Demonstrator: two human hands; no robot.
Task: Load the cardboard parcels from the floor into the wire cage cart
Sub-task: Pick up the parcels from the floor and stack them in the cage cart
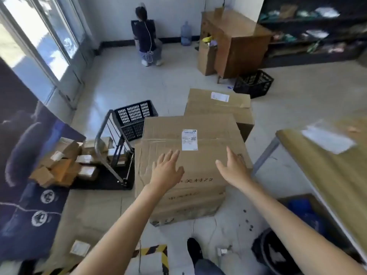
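Observation:
A large cardboard parcel with a white label stands on the floor straight ahead. My left hand hovers open over its near top edge, fingers spread. My right hand is open too, above the parcel's right top edge. Behind it lies a second large cardboard parcel. To the left stands a black cart with a metal handle frame, and several small parcels are piled on and beside it.
Black plastic crates sit behind the cart and by the wooden desk. A person crouches at the far wall. A table edge runs along the right. Flattened cardboard lies at the lower left.

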